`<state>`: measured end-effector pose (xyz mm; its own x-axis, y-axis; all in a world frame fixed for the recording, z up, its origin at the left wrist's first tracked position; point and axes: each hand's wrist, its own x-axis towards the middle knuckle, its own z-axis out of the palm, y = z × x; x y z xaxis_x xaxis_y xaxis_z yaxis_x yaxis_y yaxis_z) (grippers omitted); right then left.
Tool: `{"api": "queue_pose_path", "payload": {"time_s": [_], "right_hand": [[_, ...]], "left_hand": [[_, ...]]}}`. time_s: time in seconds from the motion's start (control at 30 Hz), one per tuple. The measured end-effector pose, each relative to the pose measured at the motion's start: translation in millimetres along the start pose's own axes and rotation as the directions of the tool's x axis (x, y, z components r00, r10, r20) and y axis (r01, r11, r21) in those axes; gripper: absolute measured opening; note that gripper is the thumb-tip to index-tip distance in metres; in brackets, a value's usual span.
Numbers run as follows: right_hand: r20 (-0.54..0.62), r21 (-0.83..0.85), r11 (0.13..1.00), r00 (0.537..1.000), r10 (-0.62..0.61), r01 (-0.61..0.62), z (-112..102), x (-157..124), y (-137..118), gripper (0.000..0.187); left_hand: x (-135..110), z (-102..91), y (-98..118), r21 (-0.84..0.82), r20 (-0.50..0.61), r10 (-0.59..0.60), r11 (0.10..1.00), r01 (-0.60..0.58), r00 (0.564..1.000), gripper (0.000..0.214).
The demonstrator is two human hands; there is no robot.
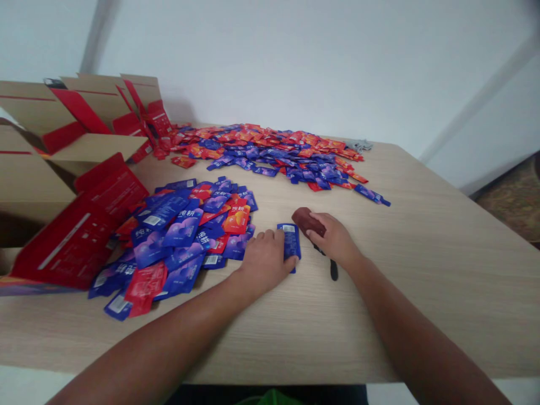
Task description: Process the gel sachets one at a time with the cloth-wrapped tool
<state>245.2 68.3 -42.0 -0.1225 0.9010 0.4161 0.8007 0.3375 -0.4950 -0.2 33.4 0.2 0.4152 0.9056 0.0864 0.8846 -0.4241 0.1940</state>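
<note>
Left hand [265, 260] presses a blue foil sachet [290, 241] flat mid-bench [422, 270], grip open; right hand [333, 239] grips a dark-red handled tool [310, 222].

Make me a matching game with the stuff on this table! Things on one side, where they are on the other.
Things:
1. blue packet
2. dark red stamp
3. cardboard boxes
4. far pile of packets

Places:
A. at the table's left edge
B. under the left hand's fingers
C. along the back of the table, near the wall
D. in the right hand

Pairs: 1-B, 2-D, 3-A, 4-C
</note>
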Motion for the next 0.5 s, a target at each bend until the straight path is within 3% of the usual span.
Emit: {"api": "queue_pose_path", "payload": {"time_s": [0.23,0.4,0.5], "right_hand": [[0.059,0.064,0.997,0.997,-0.048,0.044,-2.3,0.9,-9.0,0.052],[0.067,0.140,0.990,0.998,-0.010,0.001,-4.4,0.3,-15.4,0.051],[0.035,0.184,0.982,0.999,0.039,-0.045,-3.4,-0.4,-16.9,0.047]], "left_hand": [[5.2,5.1,-3.9,-0.250,0.029,-0.063,0.966,0.068,0.998,0.078],[6.9,20.0,-6.3,-0.512,-0.082,-0.099,0.858,0.043,0.992,0.079],[7.6,21.0,-6.6,-0.566,-0.175,-0.102,0.824,-0.016,0.979,0.078]]}}
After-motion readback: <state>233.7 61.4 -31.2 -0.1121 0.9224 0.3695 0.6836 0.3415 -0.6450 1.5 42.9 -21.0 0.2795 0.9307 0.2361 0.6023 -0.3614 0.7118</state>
